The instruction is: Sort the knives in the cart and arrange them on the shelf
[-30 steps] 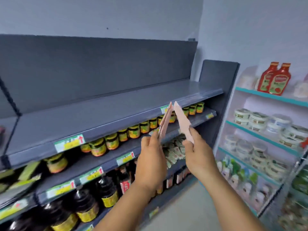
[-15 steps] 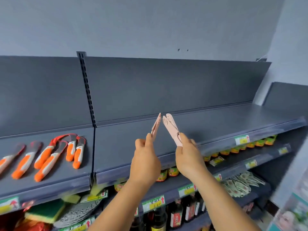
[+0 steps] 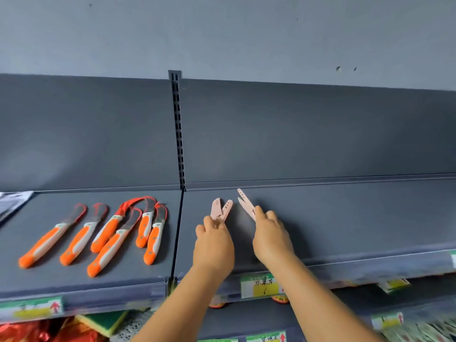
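My left hand (image 3: pixel 213 245) grips two pink sheathed knives (image 3: pixel 220 209) that fan out above its fingers, low over the dark grey shelf (image 3: pixel 345 218). My right hand (image 3: pixel 270 236) holds two more pink sheathed knives (image 3: pixel 246 203), their tips pointing up and left toward the back panel. Both hands hover over the left end of the right shelf section. On the left shelf section lie several orange-and-white handled knives (image 3: pixel 108 233) with red-edged blades, side by side. The cart is out of view.
A slotted upright (image 3: pixel 178 129) divides the two shelf sections. Price tags (image 3: pixel 259 285) hang on the shelf's front edge. Below are jars, sponges (image 3: pixel 103 322) and packets. A grey packet (image 3: pixel 12 201) lies at the far left of the shelf.
The view has swung left and down onto the top shelf. Both hands moved forward and lowered the pink knives from mid-air to just above the shelf surface.
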{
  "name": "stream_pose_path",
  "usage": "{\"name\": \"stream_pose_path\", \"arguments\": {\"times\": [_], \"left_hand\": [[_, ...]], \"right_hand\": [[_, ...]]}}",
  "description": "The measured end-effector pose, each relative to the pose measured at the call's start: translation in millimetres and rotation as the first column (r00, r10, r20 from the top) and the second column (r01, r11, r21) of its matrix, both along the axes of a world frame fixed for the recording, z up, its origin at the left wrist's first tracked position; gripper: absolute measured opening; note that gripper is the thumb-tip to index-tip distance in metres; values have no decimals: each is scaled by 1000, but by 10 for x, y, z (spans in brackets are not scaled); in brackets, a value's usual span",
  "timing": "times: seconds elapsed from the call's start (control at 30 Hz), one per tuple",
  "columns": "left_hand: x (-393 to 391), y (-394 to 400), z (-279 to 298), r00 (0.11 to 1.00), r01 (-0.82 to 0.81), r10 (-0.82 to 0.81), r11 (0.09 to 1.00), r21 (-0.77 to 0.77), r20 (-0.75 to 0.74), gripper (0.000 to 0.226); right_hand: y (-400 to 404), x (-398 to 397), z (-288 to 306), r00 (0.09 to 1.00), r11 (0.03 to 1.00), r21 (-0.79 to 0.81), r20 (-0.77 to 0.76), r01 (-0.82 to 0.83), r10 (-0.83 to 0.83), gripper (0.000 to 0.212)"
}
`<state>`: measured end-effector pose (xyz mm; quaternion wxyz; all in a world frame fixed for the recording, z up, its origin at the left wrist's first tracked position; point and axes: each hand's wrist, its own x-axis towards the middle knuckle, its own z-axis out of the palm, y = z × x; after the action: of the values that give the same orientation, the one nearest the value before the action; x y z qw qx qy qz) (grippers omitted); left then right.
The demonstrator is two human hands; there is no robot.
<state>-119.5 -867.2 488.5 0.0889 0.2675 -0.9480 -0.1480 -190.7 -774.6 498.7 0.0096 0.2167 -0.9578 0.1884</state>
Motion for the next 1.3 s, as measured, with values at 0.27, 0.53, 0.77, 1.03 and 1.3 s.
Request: {"name": "stream_pose_path", "arguments": {"times": [0.27, 0.53, 0.77, 1.03, 1.3], "left_hand": [[-183, -164, -83, 998, 35, -31, 998, -56, 61, 44], [-142, -183, -85, 997, 72, -73, 997, -38, -14, 48], [118, 128, 140, 929, 273, -301, 950, -152, -216, 47], [512, 969, -230, 745, 591, -622, 783, -193, -241, 40], [808, 1921, -994, 553, 823, -829, 560, -95, -85, 43]], "right_hand": [[-309, -228, -228, 990, 982, 128, 35, -142, 138, 48], [-240, -150, -96, 987, 987, 72, 86, -141, 135, 52], [296, 218, 104, 998, 999, -4, -52, -32, 32, 56], [1421, 946, -260, 976, 972, -92, -3, 214, -216, 56], [2471, 1644, -1061, 839, 846, -54, 177, 531, -515, 60]]}}
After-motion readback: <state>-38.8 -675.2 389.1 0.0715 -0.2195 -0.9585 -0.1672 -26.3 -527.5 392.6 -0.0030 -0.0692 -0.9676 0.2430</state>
